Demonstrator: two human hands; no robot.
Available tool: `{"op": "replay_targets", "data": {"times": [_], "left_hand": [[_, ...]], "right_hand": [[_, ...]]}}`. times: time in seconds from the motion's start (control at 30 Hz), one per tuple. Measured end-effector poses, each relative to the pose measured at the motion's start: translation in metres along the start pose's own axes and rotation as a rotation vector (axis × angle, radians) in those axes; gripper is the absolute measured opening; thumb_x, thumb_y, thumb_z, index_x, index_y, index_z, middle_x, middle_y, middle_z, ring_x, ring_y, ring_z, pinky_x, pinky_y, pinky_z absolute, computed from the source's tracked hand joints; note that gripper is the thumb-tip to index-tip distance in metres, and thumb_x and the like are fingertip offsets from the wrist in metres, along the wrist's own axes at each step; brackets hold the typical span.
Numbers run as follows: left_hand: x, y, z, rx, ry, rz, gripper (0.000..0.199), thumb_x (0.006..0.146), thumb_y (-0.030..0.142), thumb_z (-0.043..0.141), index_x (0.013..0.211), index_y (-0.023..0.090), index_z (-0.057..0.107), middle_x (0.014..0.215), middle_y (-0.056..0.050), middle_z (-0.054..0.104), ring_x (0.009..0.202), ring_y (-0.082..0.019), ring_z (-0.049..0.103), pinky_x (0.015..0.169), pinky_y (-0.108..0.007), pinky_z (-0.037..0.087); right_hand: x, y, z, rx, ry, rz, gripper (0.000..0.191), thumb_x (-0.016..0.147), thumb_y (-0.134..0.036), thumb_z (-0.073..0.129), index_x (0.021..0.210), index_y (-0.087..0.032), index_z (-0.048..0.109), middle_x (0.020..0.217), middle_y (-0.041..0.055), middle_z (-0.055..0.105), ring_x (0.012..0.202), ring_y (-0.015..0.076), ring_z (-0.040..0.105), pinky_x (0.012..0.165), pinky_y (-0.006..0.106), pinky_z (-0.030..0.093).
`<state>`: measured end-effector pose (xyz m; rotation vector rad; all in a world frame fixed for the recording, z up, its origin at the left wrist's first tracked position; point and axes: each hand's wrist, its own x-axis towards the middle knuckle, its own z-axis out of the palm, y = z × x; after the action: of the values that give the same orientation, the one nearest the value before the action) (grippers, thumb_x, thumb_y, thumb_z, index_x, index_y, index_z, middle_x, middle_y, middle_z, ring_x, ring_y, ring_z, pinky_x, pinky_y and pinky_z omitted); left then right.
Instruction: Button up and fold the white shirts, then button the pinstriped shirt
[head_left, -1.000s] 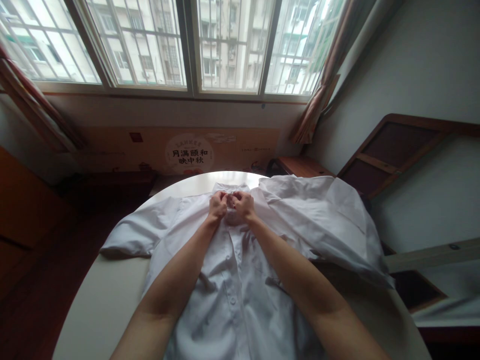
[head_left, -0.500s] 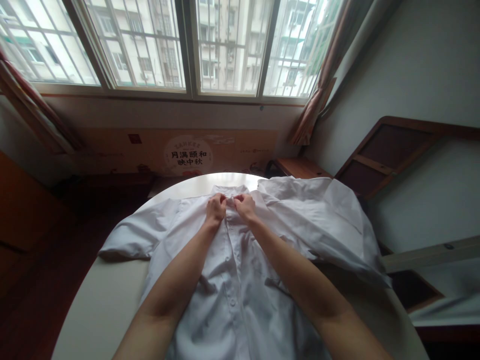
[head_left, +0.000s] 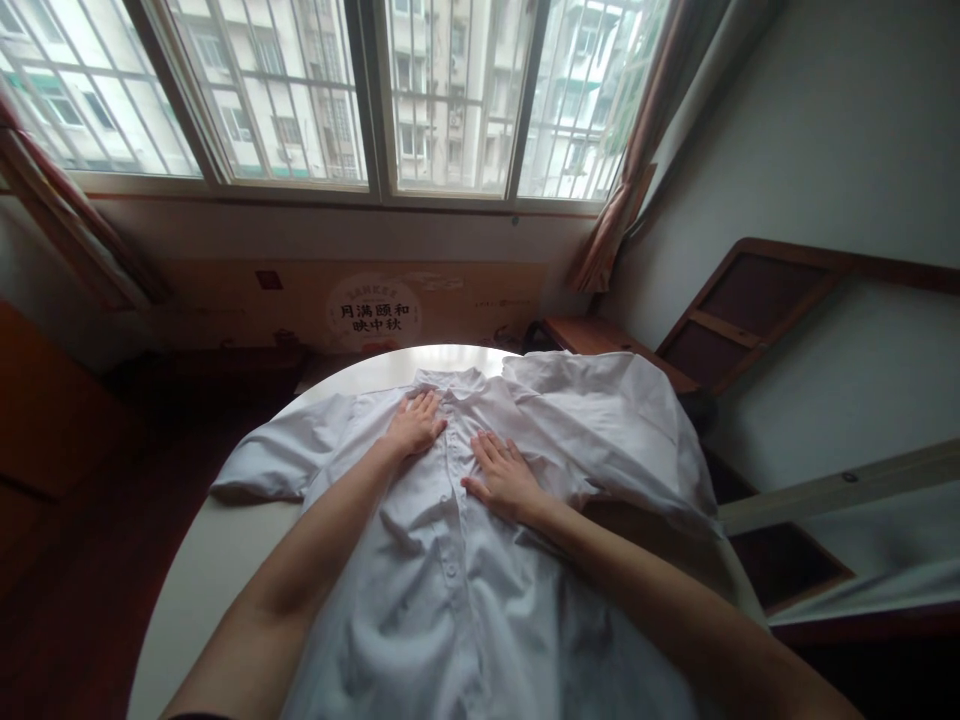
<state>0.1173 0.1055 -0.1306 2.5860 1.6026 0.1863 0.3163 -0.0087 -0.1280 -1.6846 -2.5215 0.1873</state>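
Note:
A white button-front garment [head_left: 420,590] with a collar lies spread face up, its sleeves out to both sides. Its front placket runs down the middle, with several buttons showing and soft wrinkles around it. Flat on the cloth just below the collar [head_left: 450,380], left of the placket, rests my left hand [head_left: 420,424], fingers extended. Lower down and right of the placket, my right hand [head_left: 504,476] presses on the chest with its fingers spread. Neither hand grips anything.
Under the garment is a round white table [head_left: 202,590]. Beyond it are a wall banner [head_left: 465,290] and a barred window [head_left: 450,110]. A brown wooden piece of furniture [head_left: 592,335] stands behind the table's right side, and a wooden-framed chair [head_left: 750,300] at the right.
Both hands have let go of the cloth at the collar and opened out flat. My left hand has shifted slightly left and down, my right hand down towards the chest.

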Motion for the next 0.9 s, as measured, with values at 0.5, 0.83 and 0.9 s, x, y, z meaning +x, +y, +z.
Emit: {"op": "replay_targets", "data": {"times": [0.5, 0.83, 0.9], "left_hand": [[-0.101, 0.04, -0.014, -0.074, 0.159, 0.106, 0.027, 0.089, 0.034, 0.043, 0.101, 0.025, 0.066, 0.118, -0.006, 0.061, 0.111, -0.024, 0.051, 0.099, -0.042, 0.032], [-0.07, 0.043, -0.025, -0.192, 0.086, -0.231, 0.02, 0.077, 0.02, 0.051, 0.094, 0.02, 0.061, 0.089, -0.006, 0.065, 0.087, -0.02, 0.059, 0.073, -0.029, 0.042], [-0.065, 0.045, -0.024, -0.238, 0.047, -0.251, 0.024, 0.076, 0.019, 0.052, 0.099, 0.02, 0.058, 0.09, -0.005, 0.065, 0.086, -0.019, 0.059, 0.072, -0.028, 0.042]], "right_hand": [[0.062, -0.05, -0.024, 0.181, 0.134, 0.279, 0.024, 0.083, -0.034, 0.05, 0.093, -0.015, 0.062, 0.093, 0.01, 0.067, 0.088, 0.0205, 0.061, 0.076, 0.027, 0.041], [0.065, -0.057, -0.027, -0.013, 0.078, 0.264, 0.025, 0.078, -0.027, 0.053, 0.092, -0.011, 0.066, 0.093, 0.0172, 0.067, 0.088, 0.0263, 0.063, 0.071, 0.031, 0.045], [0.069, -0.056, -0.028, 0.003, 0.033, 0.241, 0.021, 0.076, -0.019, 0.052, 0.089, -0.012, 0.068, 0.091, 0.0163, 0.068, 0.089, 0.0256, 0.063, 0.073, 0.031, 0.045]]}}
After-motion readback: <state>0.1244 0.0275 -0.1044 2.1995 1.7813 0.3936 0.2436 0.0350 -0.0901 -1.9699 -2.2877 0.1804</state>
